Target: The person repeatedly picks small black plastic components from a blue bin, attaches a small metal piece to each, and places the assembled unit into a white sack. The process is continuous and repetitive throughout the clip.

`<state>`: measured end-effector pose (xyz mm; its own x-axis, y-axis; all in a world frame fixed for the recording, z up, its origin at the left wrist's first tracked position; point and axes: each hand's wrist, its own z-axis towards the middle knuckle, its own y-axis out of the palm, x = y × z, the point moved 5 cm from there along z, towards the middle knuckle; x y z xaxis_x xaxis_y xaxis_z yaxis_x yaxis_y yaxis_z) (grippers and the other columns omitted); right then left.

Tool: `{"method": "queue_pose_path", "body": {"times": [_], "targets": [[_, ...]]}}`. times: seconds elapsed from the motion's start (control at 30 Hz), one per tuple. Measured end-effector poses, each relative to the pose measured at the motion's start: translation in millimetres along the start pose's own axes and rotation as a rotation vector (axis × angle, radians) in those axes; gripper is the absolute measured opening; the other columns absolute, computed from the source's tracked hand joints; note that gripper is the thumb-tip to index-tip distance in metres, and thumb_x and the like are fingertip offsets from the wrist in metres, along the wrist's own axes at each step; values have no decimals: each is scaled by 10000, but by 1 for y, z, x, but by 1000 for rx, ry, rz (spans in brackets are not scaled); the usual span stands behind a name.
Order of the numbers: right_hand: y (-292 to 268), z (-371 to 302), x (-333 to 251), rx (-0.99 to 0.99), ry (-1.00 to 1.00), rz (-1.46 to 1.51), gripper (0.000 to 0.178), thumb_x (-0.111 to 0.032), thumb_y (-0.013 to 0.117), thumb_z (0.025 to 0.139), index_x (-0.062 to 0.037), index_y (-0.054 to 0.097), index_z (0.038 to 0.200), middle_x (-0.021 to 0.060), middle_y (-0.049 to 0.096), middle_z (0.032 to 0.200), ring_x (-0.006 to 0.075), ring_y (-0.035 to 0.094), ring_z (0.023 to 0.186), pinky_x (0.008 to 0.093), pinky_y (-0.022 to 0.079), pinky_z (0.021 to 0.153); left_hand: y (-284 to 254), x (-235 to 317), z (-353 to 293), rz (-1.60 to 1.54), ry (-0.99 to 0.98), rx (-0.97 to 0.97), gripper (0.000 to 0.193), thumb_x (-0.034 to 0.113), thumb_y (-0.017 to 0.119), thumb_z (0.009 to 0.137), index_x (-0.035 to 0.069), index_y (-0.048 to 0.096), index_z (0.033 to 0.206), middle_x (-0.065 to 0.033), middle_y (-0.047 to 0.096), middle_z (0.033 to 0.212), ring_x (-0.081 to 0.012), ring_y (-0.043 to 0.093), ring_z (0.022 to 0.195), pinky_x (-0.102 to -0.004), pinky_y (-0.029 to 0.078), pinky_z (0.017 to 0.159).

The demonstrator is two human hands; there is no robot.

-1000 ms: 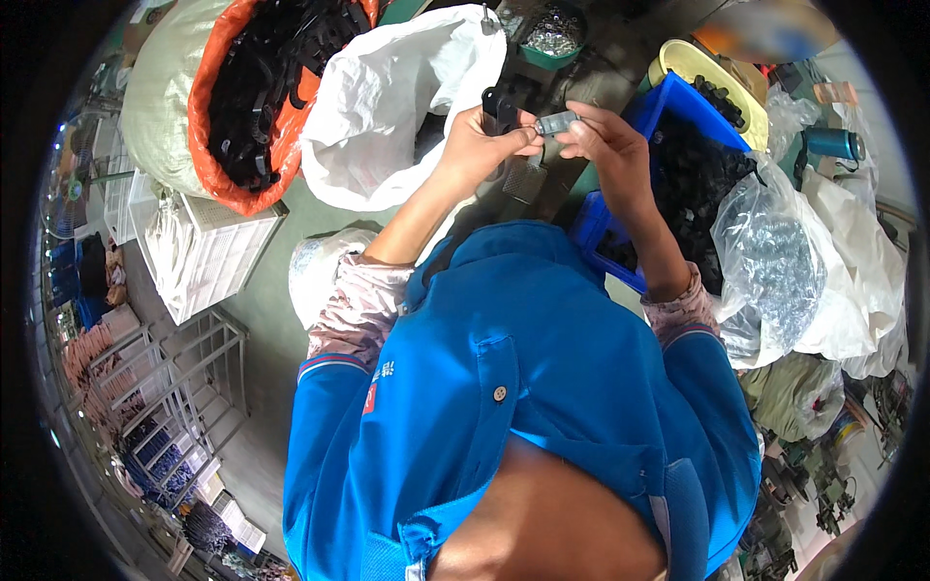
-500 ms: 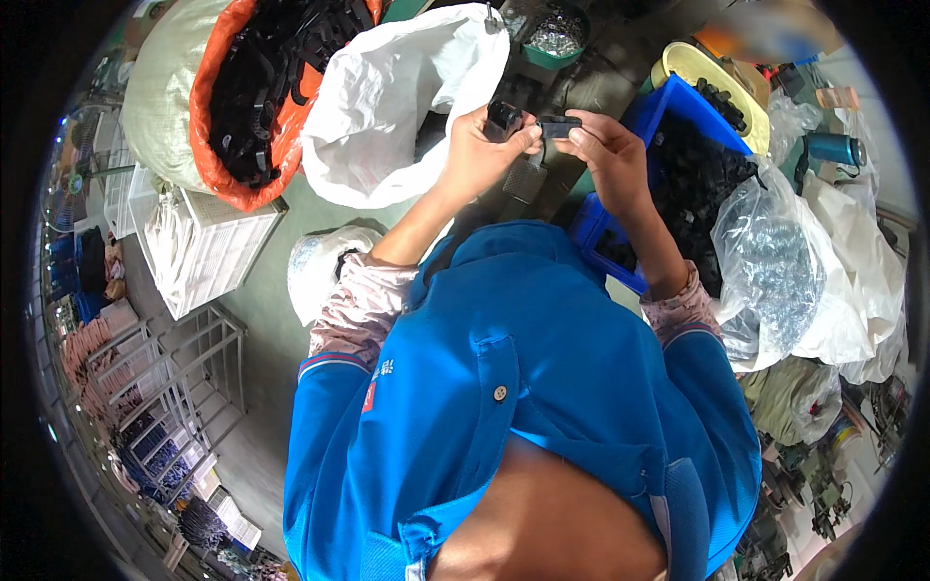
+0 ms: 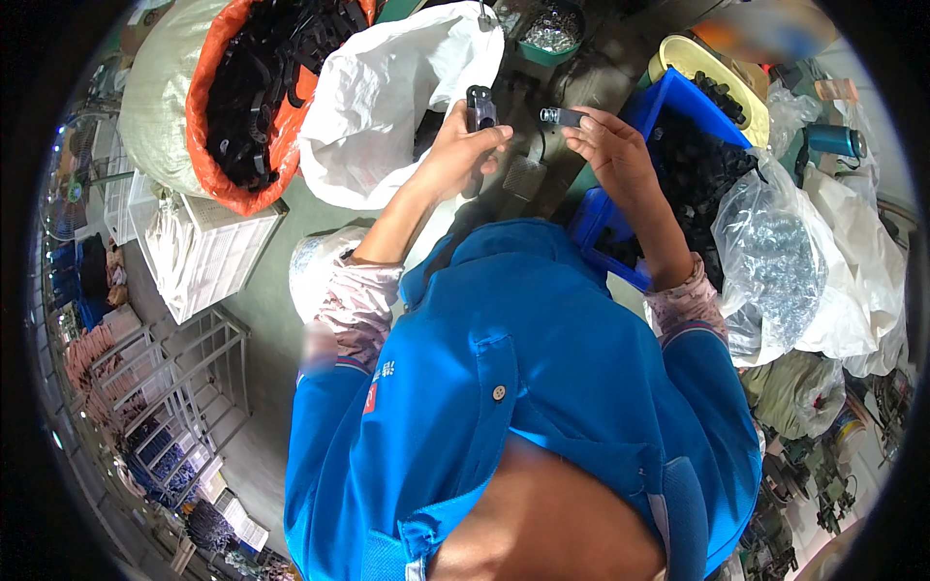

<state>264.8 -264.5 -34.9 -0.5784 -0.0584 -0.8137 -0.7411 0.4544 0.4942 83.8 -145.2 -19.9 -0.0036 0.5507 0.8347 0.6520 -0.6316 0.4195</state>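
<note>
My left hand (image 3: 459, 153) is closed round a black plastic part (image 3: 480, 108) with a rounded, holed end that sticks up past the fingers. To its right, my right hand (image 3: 612, 153) pinches a small black piece with a spring (image 3: 560, 117) at its left end, the coil pointing toward the left hand. A gap separates the two parts. Behind the left hand is an open white sack (image 3: 387, 107). By my right forearm stands a blue bin (image 3: 690, 102) heaped with small black parts (image 3: 688, 174).
An orange-lined sack (image 3: 201, 131) of black strip-like parts is at far left, above a white crate (image 3: 208, 257). A green tray (image 3: 547, 56) of small metal pieces lies at the back. A yellow tub (image 3: 678, 53) and clear plastic bags (image 3: 775, 261) are on the right.
My hands have moved apart, so the two parts no longer meet. The left hand's part has turned more upright. A spring now shows on the right hand's piece.
</note>
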Motion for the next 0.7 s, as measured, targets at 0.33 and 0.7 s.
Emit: {"method": "queue_pose_path", "body": {"times": [0.33, 0.7], "targets": [[3, -2, -22, -73, -47, -19, 360, -158, 638, 927, 35, 582, 1225, 125, 662, 1053, 180, 647, 930, 295, 526, 812, 7, -1, -5, -98, -39, -152, 307, 183, 522, 990, -27, 479, 1209, -234, 622, 1199, -288, 660, 1049, -320, 589, 684], [13, 3, -47, -99, -83, -240, 260, -109, 637, 922, 19, 616, 1146, 77, 653, 1057, 156, 654, 911, 272, 522, 801, 16, -3, -10, 63, -23, -221, 323, 147, 590, 951, 14, 565, 1244, -104, 675, 1106, -157, 670, 928, -243, 537, 661]]}}
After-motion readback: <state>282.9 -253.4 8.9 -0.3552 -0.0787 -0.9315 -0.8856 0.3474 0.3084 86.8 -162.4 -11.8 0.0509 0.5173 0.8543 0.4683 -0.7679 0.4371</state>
